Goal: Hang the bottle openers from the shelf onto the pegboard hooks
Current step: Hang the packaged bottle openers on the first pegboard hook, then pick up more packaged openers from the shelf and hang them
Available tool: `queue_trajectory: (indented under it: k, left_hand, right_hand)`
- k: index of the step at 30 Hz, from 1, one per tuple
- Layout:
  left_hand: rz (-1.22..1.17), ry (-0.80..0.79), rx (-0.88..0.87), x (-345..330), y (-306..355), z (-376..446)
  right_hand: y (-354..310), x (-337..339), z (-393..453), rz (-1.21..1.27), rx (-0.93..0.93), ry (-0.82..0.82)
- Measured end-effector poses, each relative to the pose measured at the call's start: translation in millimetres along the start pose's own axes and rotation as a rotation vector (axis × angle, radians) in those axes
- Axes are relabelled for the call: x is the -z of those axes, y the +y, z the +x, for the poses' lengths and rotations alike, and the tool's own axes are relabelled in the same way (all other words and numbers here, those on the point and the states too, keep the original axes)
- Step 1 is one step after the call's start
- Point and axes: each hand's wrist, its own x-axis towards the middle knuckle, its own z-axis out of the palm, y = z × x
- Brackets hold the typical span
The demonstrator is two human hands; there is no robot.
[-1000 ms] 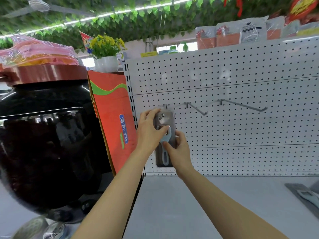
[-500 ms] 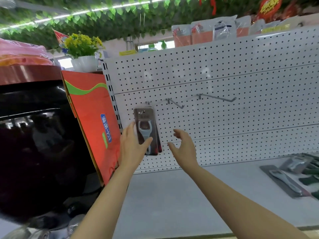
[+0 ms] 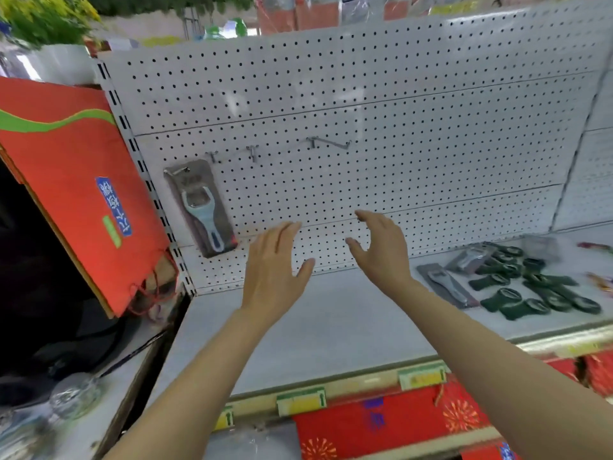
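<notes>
One packaged bottle opener [image 3: 199, 207] hangs on the leftmost hook [image 3: 212, 156] of the white pegboard [image 3: 398, 121], tilted a little, its blue-grey handle pointing down. Two more hooks, a short one [image 3: 252, 151] and a long one [image 3: 328, 143], stand bare to its right. The remaining bottle openers [image 3: 517, 280], one in a grey pack and several dark loose ones, lie in a heap on the shelf [image 3: 331, 327] at the far right. The left hand [image 3: 275, 273] and the right hand [image 3: 381, 250] hover above the shelf in front of the pegboard, fingers spread and relaxed, holding nothing, apart from each other. A red paper bag [image 3: 66, 180] leans at the left.
</notes>
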Motion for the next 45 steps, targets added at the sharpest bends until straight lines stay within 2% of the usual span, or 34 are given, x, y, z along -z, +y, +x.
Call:
queue_trajectory:
  k: [3, 14, 21, 30, 36, 45]
  left_hand:
    - [-0.036, -0.121, 0.04, -31, 42, 7]
    - [-0.078, -0.368, -0.095, -143, 198, 18]
    - [-0.099, -0.551, -0.129, -212, 262, 32]
    - [-0.047, -0.671, -0.11, -321, 291, 77]
    - [-0.046, -0.758, -0.074, -389, 285, 109]
    - [0.031, -0.833, 0.033, -459, 281, 134]
  right_hand:
    - [38, 35, -13, -0.092, -0.026, -0.018]
    - [194, 162, -67, -0.327, -0.136, -0.064]
    - [274, 212, -92, -0.417, -0.288, -0.117]
    - [374, 216, -72, -0.507, -0.437, -0.197]
    - [433, 210, -40, -0.536, -0.489, -0.238]
    - [511, 197, 1, -0.463, -0.58, -0.308]
